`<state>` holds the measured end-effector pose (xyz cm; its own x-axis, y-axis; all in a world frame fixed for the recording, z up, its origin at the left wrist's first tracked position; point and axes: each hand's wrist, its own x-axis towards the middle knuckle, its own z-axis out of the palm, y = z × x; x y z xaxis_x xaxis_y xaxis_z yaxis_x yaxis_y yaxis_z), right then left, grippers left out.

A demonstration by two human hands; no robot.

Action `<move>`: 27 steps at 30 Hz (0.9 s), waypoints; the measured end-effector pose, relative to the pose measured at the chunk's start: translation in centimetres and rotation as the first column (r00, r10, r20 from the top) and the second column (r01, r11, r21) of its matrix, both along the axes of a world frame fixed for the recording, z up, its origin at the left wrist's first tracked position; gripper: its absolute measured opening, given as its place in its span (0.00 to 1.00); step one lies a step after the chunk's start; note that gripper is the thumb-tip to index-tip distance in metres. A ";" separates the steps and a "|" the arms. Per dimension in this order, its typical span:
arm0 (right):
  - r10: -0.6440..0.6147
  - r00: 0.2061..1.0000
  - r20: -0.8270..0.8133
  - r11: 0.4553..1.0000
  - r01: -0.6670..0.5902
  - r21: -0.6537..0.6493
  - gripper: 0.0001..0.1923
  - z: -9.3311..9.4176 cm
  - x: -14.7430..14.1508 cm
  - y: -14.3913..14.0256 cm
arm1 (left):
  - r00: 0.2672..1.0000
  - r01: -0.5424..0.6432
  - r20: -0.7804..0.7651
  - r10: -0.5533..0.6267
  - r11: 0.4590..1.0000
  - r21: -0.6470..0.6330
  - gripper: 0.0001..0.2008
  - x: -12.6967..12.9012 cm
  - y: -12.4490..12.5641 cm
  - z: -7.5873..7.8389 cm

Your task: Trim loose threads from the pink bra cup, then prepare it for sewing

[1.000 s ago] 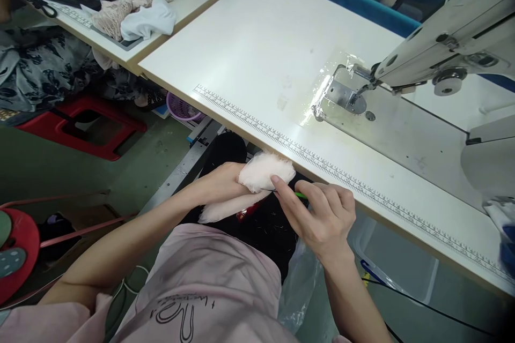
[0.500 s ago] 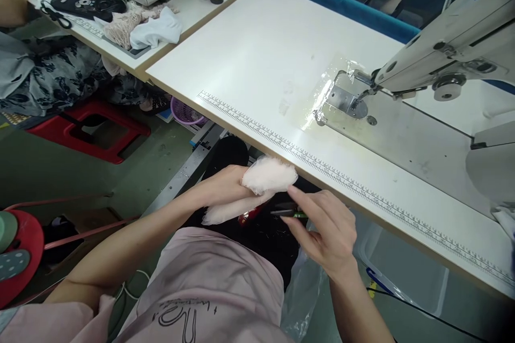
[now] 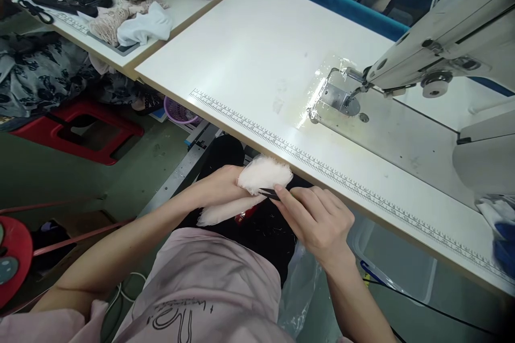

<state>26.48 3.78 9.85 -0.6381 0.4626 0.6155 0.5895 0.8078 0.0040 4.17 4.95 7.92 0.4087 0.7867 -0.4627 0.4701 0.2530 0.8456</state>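
My left hand (image 3: 224,184) is closed around a piece of pale pink, sheer, fluffy fabric (image 3: 265,174) over my lap, just below the table edge. One end bunches out above the fingers, and a flatter flap (image 3: 229,210) hangs beneath the hand. In my right hand (image 3: 319,220) are small dark thread snips (image 3: 270,193), pinched between thumb and fingers. Their pointed blades reach the lower edge of the bunched fabric. The handles are hidden by the fingers. A small red object (image 3: 246,215), partly covered, lies on my lap.
A white sewing machine (image 3: 434,48) stands at the right on the white table (image 3: 241,48), which has a printed ruler (image 3: 298,153) along its front. A clear plastic bin (image 3: 394,257) sits below. Left are a red stool (image 3: 80,134) and a neighbouring table with white cloth (image 3: 147,25).
My right hand has moved left, bringing the snips' blades up against the fabric edge. My left hand keeps its hold. The whole view has shifted slightly.
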 end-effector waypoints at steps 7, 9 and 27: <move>0.031 0.998 -0.052 0.998 -0.034 -0.059 0.07 0.0 -0.2 0.3 | 1.000 -0.008 0.008 0.008 0.999 -0.036 0.17 0.0 0.0 0.4; 0.047 0.995 -0.087 0.991 -0.057 -0.119 0.08 -0.1 -0.2 0.3 | 1.000 -0.003 0.019 0.004 0.999 -0.036 0.16 0.1 0.0 0.4; -0.798 0.589 0.125 0.558 0.802 -0.216 0.17 0.2 8.7 4.7 | 0.988 0.001 0.150 0.037 0.968 -0.249 0.20 -0.7 0.2 -0.3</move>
